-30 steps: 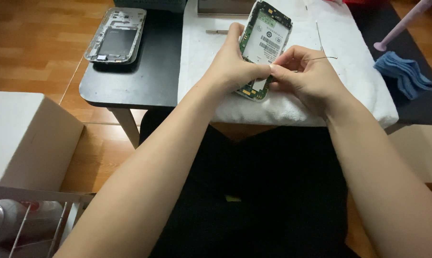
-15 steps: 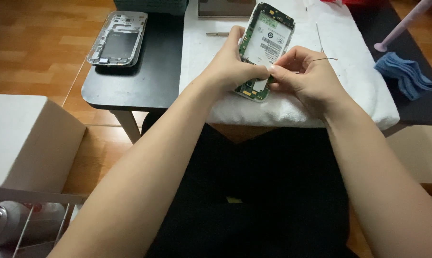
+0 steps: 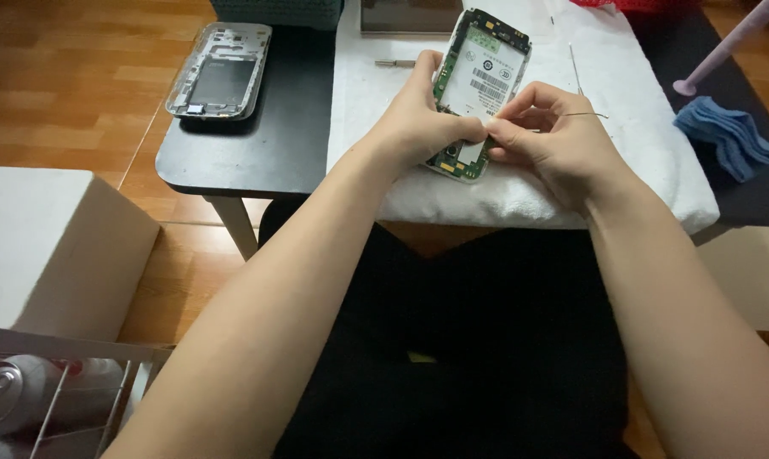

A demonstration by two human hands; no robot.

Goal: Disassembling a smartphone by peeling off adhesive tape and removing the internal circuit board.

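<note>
Two hands: both of the person's own, meeting at the near end of an opened phone over the white towel.
Left hand (image 3: 418, 127): clenched around the left edge and near end of the opened phone (image 3: 482, 81), thumb pressed across its lower part.
Right hand (image 3: 550, 140): fingertips pinched together at the phone's near right corner, touching the left thumb; what they pinch is too small to tell, though a thin wire-like tool (image 3: 584, 114) sticks out to the right from above the knuckles.
Phone state: back cover off, green circuit board and a white labelled panel exposed, tilted with its far end raised toward the far side of the table.
White towel (image 3: 622, 153): spread over the right part of the table, under both hands.
Black table (image 3: 265, 144): low, dark, with bare top showing to the left of the towel.
Phone frame (image 3: 220, 70): silver, emptied, lying flat on the far left of the table, well apart from the hands.
Small screwdriver bit (image 3: 396, 63): on the towel, just left of the left hand.
Blue cloth (image 3: 729, 136): crumpled at the far right, beside a pink stick (image 3: 729, 42).
White box (image 3: 48, 246): on the wood floor at near left.
Drink cans (image 3: 14, 391): in a wire rack at the near left corner.
</note>
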